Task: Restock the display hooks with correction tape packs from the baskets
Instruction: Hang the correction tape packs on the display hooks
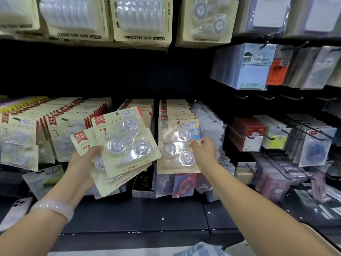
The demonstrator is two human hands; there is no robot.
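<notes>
My left hand [84, 164] grips a fanned stack of cream correction tape packs [121, 145] with clear blisters, held in front of the middle hooks. My right hand [203, 150] pinches the right edge of a tan correction tape pack [177, 150] that hangs at the front of a full hook row [175, 110]. More rows of the same cream packs [60, 122] hang on hooks to the left. No basket is in view.
Large correction tape packs [140, 21] hang along the top. Bare black hooks [241, 97] and sticky-note packs [252, 71] are on the right panel. A dark shelf ledge [147, 215] runs below, with a white phone [17, 209] at its left end.
</notes>
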